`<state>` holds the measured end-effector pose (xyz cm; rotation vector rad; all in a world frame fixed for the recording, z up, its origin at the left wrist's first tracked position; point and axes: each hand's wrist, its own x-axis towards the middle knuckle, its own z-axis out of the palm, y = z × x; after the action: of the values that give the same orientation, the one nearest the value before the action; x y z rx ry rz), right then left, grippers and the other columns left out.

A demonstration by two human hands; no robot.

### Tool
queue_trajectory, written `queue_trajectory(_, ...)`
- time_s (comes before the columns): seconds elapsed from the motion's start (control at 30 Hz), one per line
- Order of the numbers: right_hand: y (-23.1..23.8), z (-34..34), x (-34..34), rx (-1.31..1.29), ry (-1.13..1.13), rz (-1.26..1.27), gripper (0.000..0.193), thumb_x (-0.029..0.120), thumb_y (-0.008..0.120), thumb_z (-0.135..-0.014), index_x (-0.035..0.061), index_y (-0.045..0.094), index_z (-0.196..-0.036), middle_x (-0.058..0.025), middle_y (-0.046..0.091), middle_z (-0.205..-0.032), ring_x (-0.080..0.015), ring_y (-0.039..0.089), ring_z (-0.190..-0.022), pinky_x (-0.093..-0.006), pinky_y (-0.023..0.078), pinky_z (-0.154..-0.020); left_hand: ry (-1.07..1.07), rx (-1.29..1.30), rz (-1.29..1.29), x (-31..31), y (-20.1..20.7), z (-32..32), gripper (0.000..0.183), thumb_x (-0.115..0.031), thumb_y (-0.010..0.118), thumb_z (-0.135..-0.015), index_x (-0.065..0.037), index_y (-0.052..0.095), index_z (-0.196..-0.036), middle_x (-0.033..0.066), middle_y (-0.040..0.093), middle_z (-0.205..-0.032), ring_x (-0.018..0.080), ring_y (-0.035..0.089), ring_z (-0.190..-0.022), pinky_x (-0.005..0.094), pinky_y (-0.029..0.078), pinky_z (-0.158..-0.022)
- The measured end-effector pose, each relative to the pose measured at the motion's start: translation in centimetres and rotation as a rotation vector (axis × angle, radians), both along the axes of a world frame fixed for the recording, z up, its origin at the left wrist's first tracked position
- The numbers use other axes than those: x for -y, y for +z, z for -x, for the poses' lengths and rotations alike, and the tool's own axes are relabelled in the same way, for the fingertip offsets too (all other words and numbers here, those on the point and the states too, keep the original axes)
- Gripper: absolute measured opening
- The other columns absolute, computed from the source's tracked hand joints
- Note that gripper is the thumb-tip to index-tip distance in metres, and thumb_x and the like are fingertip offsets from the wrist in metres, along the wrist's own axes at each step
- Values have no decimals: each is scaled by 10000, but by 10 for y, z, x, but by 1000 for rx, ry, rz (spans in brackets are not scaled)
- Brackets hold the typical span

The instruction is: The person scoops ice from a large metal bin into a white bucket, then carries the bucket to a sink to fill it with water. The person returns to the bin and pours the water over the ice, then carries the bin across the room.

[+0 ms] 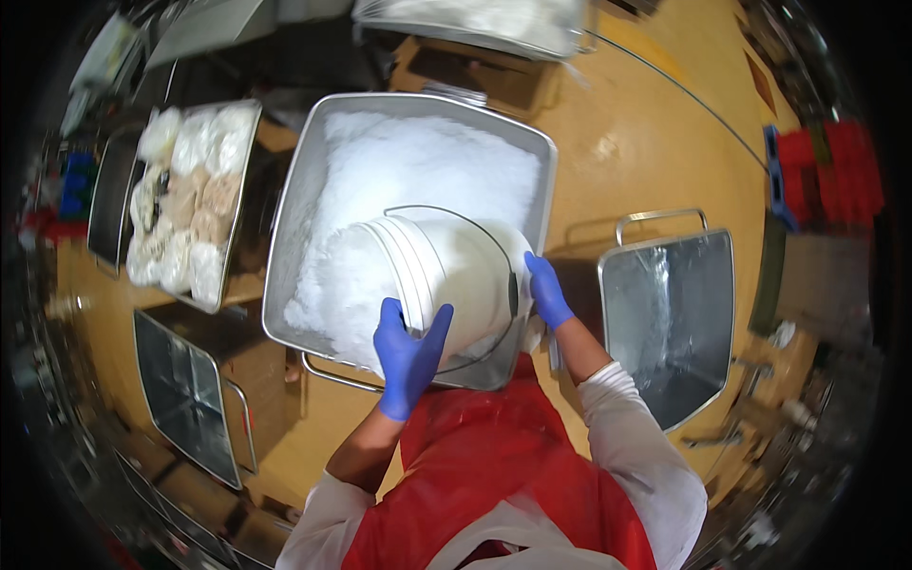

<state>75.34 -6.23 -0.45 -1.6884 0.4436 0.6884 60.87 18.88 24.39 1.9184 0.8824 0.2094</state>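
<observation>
A white plastic bucket (475,271) lies tipped on its side above a large metal tub (278,285), its mouth facing left. Loose white material like crushed ice or salt (427,157) fills much of the tub and meets the bucket's mouth. In a blue glove, my left hand (410,359) grips the bucket's rim, thumb spread along its side. My right hand (548,293), gloved too, presses against the bucket's base; some of its fingers are hidden behind it. The wire handle (499,242) arches loosely around the bucket's side.
Metal tubs stand at right (722,313) and lower left (157,380). A metal tray (245,190) on the left holds several filled plastic bags. Another tub of white material (475,36) is at the far side. Red crates (841,176) stand at far right.
</observation>
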Motion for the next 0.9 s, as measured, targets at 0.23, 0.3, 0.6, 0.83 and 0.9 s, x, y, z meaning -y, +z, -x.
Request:
queue_trajectory(0.23,108,68,113,-49,-490,-587,489,444,612,-1033,35,632,-1300,-85,663,-1242,-175,638,-1037,-342,506,-963,-458,229,-211,153,122,2,483,-211,931,-740,-6,502,-828,105,501,-654,186,417,-559,380,379,-526)
queue_trajectory(0.3,105,100,191,54,-608,-617,491,434,546,-1059,39,619,-1342,-94,684,-1237,-197,660,-1068,-346,522,-971,-663,227,-205,212,155,-5,460,-207,930,-744,-8,532,-862,116,538,-671,213,476,-560,386,416,-539)
queue_trajectory(0.6,266,250,442,350,-1025,182,391,353,688,-1001,-5,612,-1137,-72,644,-1033,-149,601,-934,-321,507,-839,-1038,85,152,397,94,-52,515,-333,897,-800,7,632,-1081,180,720,-894,300,717,-740,414,557,-676)
queue_trajectory(0.83,308,259,487,467,-723,927,538,272,800,-926,-63,584,-1287,-171,656,-1188,-246,624,-1104,-368,488,-982,-984,-253,582,535,-118,-49,810,-475,919,-720,95,630,-1218,244,736,-1113,312,739,-1008,401,586,-880)
queue_trajectory(0.9,329,256,502,453,-688,1113,600,278,807,-916,-74,566,-1339,-206,642,-1258,-289,622,-1164,-388,481,-1017,-1048,-300,789,577,-148,-30,878,-499,923,-712,107,587,-1250,255,712,-1151,320,724,-1045,403,583,-900)
